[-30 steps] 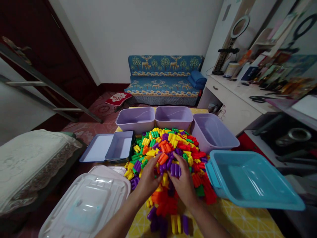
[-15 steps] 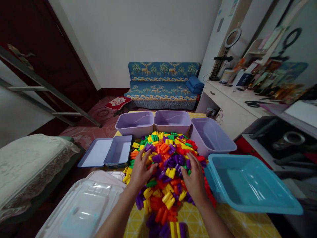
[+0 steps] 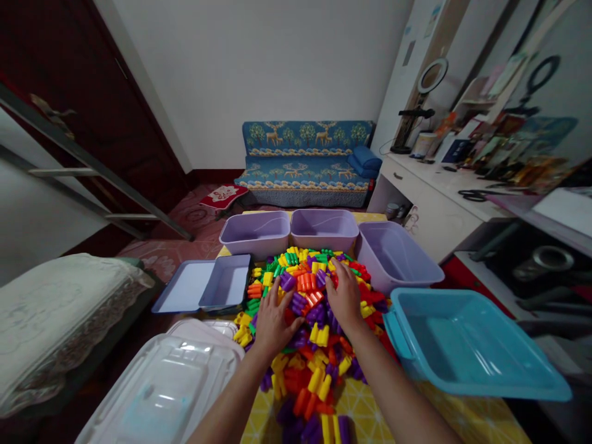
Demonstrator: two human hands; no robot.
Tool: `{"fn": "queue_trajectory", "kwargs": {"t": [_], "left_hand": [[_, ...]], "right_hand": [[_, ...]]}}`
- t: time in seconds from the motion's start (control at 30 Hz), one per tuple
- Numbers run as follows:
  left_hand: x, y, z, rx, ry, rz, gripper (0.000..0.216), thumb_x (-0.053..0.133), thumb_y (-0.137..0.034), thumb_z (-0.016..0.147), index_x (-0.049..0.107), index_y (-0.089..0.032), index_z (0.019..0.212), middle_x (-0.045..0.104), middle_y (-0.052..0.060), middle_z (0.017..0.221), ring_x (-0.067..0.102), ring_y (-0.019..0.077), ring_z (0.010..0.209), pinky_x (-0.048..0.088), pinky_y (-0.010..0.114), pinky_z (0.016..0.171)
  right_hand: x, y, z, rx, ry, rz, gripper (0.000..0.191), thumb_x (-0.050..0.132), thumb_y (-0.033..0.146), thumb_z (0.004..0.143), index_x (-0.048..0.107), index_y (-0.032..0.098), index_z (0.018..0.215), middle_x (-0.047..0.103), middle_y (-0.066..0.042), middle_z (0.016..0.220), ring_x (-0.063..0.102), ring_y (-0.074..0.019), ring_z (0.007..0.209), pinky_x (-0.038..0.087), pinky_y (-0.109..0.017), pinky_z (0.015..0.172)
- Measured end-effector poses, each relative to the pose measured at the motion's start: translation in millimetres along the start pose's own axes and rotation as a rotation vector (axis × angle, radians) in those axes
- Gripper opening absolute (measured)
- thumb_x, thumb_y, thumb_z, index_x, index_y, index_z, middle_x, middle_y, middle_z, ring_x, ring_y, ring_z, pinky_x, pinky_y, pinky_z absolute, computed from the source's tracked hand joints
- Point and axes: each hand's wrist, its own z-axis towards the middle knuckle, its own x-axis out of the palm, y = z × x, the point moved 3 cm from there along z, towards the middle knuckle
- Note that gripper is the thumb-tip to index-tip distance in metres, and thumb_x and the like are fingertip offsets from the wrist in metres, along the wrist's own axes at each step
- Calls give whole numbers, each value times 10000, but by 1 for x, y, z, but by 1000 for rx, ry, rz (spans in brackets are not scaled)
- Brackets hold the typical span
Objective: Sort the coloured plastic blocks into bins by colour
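A heap of plastic building blocks (image 3: pixel 319 335) in yellow, orange, purple, green and red covers the middle of the table. On the left part of the heap lies my left hand (image 3: pixel 275 319), fingers apart, its tips by a purple block (image 3: pixel 287 282). My right hand (image 3: pixel 343 295) reaches over the upper right part, fingers spread, with the tips close to another purple block (image 3: pixel 320 279). Between the hands are orange-red blocks (image 3: pixel 306 282). Neither hand visibly holds a block, though the fingertips partly sink among the pieces.
Three lilac bins (image 3: pixel 254 246) line the far and right sides of the heap. A turquoise tub (image 3: pixel 481 388) stands at the right. Left are a shallow blue-edged box (image 3: pixel 225 296) with its lid (image 3: pixel 182 290) and clear plastic lids (image 3: pixel 161 382). The tablecloth (image 3: pixel 365 410) is yellow.
My right hand has moved up and left across the heap, toward the orange-red blocks. My left hand has shifted slightly right. The view has shifted a little.
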Motion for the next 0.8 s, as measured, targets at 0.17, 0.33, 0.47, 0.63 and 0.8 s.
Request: {"fn": "queue_trajectory", "kwargs": {"t": [0.17, 0.33, 0.47, 0.63, 0.8], "left_hand": [[1, 5, -1, 2, 3, -76, 625, 717, -420, 780, 545, -249, 1356, 218, 130, 1607, 372, 378, 1391, 381, 547, 1096], [1, 11, -1, -4, 10, -192, 633, 705, -492, 783, 559, -263, 1354, 273, 149, 1579, 369, 395, 1393, 378, 574, 1089], [3, 12, -3, -38, 14, -296, 663, 721, -496, 768, 548, -266, 1365, 290, 146, 1571, 339, 386, 1415, 359, 573, 1105], [-6, 3, -7, -71, -113, -410, 558, 689, -330, 810, 553, -261, 1347, 331, 125, 1555, 348, 332, 1422, 353, 542, 1124], [-31, -18, -4, -55, -282, -566, 309, 553, -230, 899, 655, -256, 1190, 561, 87, 1364, 524, 246, 1275, 441, 455, 1072]], "right_hand": [[15, 0, 25, 34, 193, -130, 435, 594, 193, 794, 632, 204, 1228, 661, -123, 1140, 572, -283, 1120, 443, -454, 1007], [5, -13, 13, 220, 232, 56, 295, 662, 197, 670, 700, 212, 962, 682, -47, 939, 627, -209, 837, 505, -355, 805], [-4, -29, -12, 404, 208, 355, 238, 690, 292, 634, 644, 186, 842, 670, -15, 807, 590, -173, 657, 498, -315, 645], [-19, -34, -33, 504, -17, 538, 297, 703, 396, 642, 616, 188, 835, 675, -41, 816, 628, -202, 711, 520, -337, 661], [-24, -11, -39, 573, -7, 636, 398, 694, 437, 691, 655, 164, 978, 710, -69, 913, 637, -210, 753, 508, -320, 635]]}}
